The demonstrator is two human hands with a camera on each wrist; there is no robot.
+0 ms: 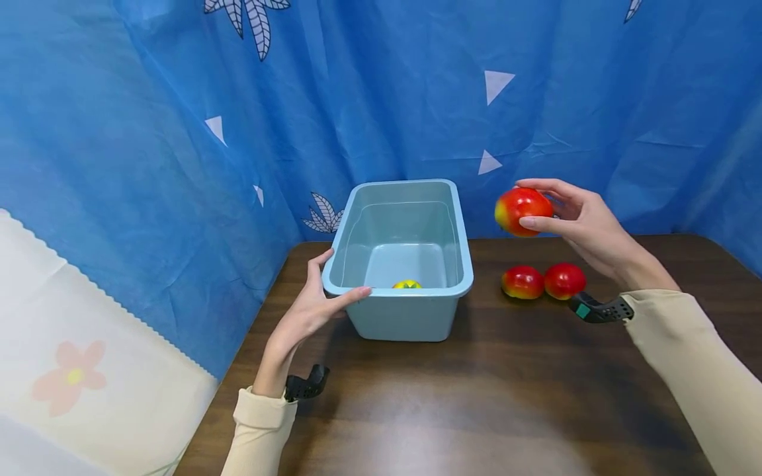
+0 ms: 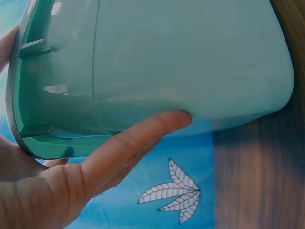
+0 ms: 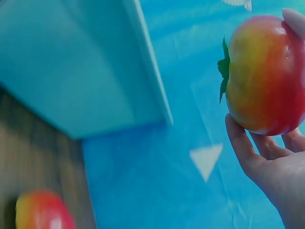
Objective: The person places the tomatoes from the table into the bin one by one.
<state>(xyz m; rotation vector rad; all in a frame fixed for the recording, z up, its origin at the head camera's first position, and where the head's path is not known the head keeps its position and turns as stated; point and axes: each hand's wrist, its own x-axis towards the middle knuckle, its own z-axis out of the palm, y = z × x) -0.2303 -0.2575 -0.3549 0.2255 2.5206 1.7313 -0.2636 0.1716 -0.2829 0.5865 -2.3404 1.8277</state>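
My right hand (image 1: 586, 228) holds a red-and-yellow tomato (image 1: 520, 210) up off the table, to the right of a light blue plastic bin (image 1: 400, 317). In the right wrist view the green leafy top of this tomato (image 3: 267, 76) points toward the bin. My left hand (image 1: 312, 311) grips the bin at its near left corner, the thumb along the front rim and the fingers against the left side. From the left wrist, the fingers (image 2: 138, 143) lie along the bin's outer wall. Inside the bin, a yellow-topped fruit (image 1: 407, 284) shows just above the front rim, mostly hidden.
Two more red tomatoes lie side by side below my right hand: a left one (image 1: 522, 282) and a right one (image 1: 564, 281). The dark wooden table (image 1: 452, 403) ends at a blue curtain (image 1: 405, 86) behind the bin. A white cloth (image 1: 89, 370) hangs at left.
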